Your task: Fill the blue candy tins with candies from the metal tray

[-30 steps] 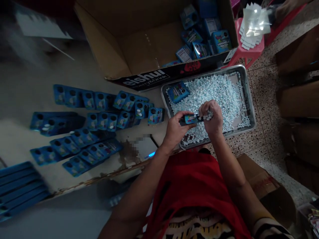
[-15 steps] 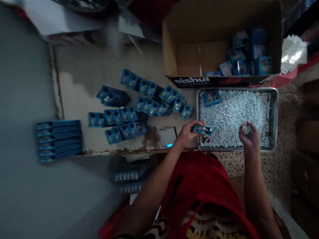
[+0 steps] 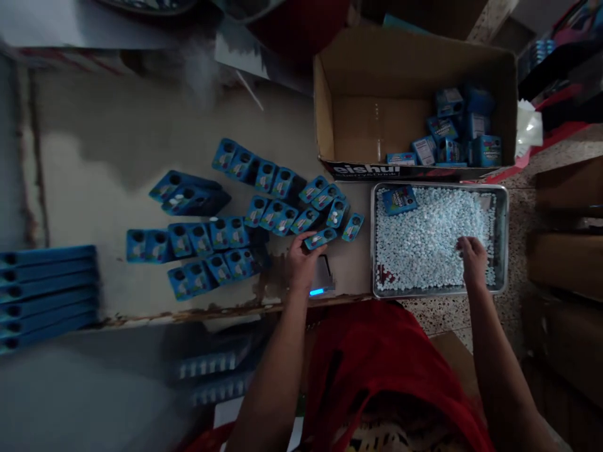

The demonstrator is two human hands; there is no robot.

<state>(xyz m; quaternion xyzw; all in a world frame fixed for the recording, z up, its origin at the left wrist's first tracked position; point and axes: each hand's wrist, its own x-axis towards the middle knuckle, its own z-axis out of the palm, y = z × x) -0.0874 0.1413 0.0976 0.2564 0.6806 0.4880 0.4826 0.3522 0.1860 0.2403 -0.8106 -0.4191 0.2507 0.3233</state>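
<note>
While the left hand [image 3: 301, 258] holds a small blue box [image 3: 323, 239] between thumb and fingers, just beside the standing blue boxes [image 3: 272, 214] on the tabletop [image 3: 108, 157], the right hand [image 3: 473, 256] is over the metal tray [image 3: 374, 245] of pale pellets [image 3: 424, 235]. Its fingers are drawn together, but I cannot tell whether they close fully or hold any pellets. The step in hand seems to be placing the box among the others. The next move probably calls for a gentle release, because the neighbours stand close.
</note>
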